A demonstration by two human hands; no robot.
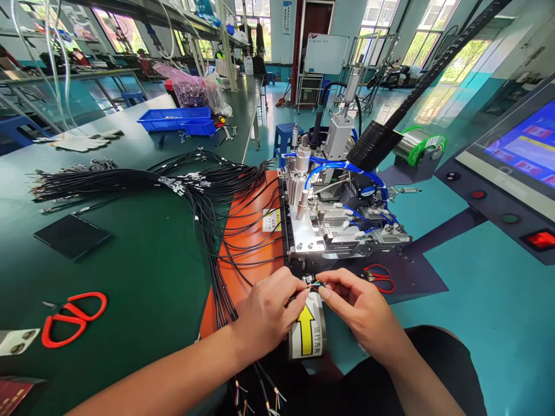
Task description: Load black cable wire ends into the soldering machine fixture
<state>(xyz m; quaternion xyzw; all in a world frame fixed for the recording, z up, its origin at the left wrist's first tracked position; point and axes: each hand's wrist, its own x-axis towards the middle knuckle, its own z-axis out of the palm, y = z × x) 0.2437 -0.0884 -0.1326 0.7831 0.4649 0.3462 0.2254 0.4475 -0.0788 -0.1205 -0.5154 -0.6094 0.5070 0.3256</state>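
My left hand (277, 303) and my right hand (358, 303) meet at the front of the metal machine (321, 231), each pinching thin coloured wires (315, 283) between thumb and fingertips. The wires look green, yellow and red; their far ends are partly hidden by the fingers. Just below the fingertips sits a round drum (307, 335) with a yellow arrow label. Black cables (217, 271) run past my left wrist over an orange sheet (247, 242). Below that forearm, several cable ends (260, 398) hang with stripped, fanned-out wires.
Red-handled scissors (71, 318) lie on the green table at left, and another pair (379, 278) rests right of the machine. A cable bundle (108, 184), a blue tray (177, 121) and a black pad (73, 236) are on the table. A control panel (503, 190) stands at right, near a solder spool (418, 145).
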